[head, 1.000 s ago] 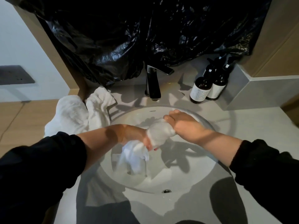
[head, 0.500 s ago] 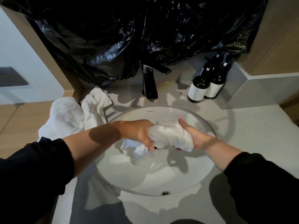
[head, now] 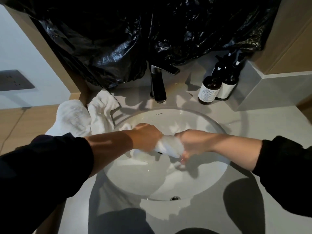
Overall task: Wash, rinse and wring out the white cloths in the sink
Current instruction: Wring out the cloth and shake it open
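Both hands have drawn closer together in the last half second, and the right hand point(head: 189, 142) has rolled knuckles-up, so the white cloth point(head: 170, 146) between them now shows as a shorter, tighter twist. Dark sleeves sit back from the wrists, probably to stay dry. The left hand point(head: 146, 136) grips one end of the cloth and the right hand the other, the fingers of both curled tight around it. Opposed grips like these suit wringing. The cloth is held low over the white sink point(head: 152, 181), likely so squeezed water falls straight into the bowl. A loose tail hangs below the left hand. Around the sink runs a pale grey desk point(head: 256, 129). On its left corner lies a heap of cloths point(head: 72, 117), just beside the bowl. Behind stand a dark tap point(head: 157, 85), with no water visibly running, and two brown bottles point(head: 209, 90) to its right. Crumpled black plastic point(head: 135, 39) covers the wall above.
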Demonstrator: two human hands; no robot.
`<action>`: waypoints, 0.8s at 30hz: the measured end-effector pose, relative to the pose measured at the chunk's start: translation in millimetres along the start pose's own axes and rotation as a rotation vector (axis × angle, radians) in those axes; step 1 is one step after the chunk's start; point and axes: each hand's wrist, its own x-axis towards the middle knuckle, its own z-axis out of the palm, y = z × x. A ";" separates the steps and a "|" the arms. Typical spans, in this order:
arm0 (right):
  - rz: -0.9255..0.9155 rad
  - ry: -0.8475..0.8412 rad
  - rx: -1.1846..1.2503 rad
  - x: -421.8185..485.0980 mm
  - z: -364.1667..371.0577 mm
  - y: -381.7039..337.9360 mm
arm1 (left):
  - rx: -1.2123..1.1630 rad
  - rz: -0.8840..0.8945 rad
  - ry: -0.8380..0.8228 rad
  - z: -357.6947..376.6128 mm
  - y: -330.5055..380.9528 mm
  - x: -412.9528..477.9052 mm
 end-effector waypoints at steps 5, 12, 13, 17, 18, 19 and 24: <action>0.016 0.334 -0.537 11.0 -10.1 -3.1 | -0.844 -0.129 -0.162 8.9 -6.5 8.9; -0.034 0.518 -0.553 25.1 -0.4 -1.0 | -1.651 -0.110 -0.289 31.6 13.4 -7.0; -0.079 0.593 -0.553 26.8 3.5 -0.1 | -1.602 -0.085 -0.380 31.0 12.6 -8.5; -0.016 0.565 -0.438 30.7 10.6 -2.1 | -1.728 -0.078 -0.396 32.8 2.8 -8.7; 0.023 0.527 -0.379 29.5 9.4 -2.6 | -1.638 -0.096 -0.330 29.3 0.2 -7.5; 0.039 0.521 -0.272 26.7 7.1 -1.7 | -1.481 -0.119 -0.239 25.3 -0.9 -7.0; 0.120 0.239 0.769 -6.6 -3.5 18.8 | -0.868 -0.288 0.096 3.0 4.2 -9.7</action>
